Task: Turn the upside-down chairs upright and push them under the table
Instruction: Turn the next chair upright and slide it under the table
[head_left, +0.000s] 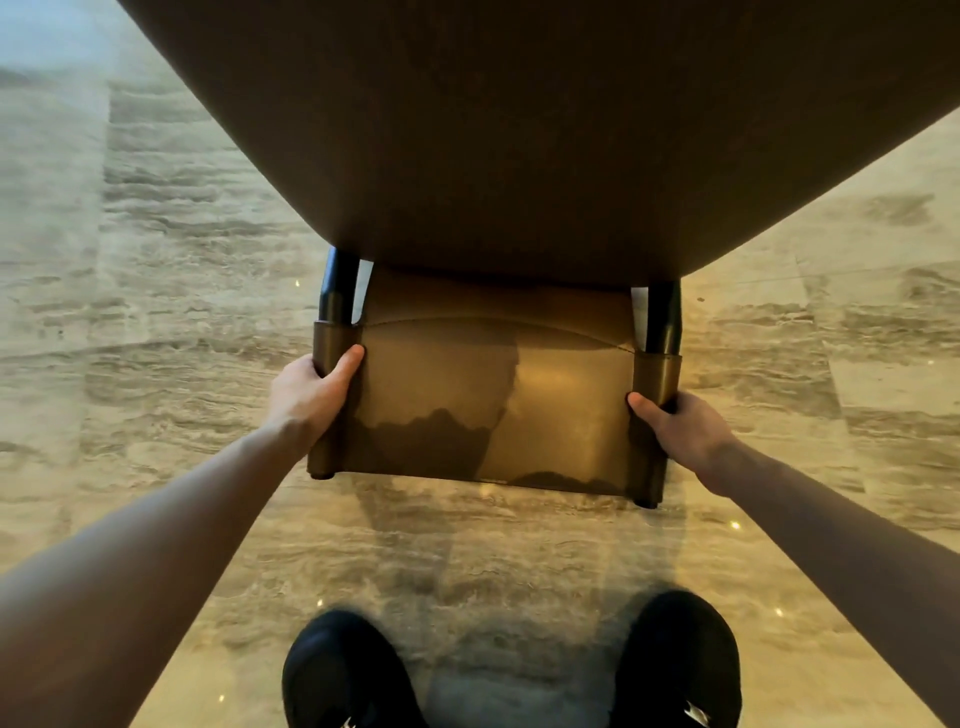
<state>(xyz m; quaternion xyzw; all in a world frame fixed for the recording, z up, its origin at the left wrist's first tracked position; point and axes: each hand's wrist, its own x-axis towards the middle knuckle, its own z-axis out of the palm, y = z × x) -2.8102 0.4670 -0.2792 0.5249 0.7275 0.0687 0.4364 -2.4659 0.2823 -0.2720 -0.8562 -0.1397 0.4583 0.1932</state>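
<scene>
Marble floor (156, 312) carries the chair (493, 405) (seat under the worktop (519, 130) edge), backrest gripped between left hand (311, 389) and right hand (675, 426).

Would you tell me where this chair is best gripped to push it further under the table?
Grip the chair by the backrest's two side posts from behind, as the left hand and right hand do; the seat already sits under the table.
</scene>
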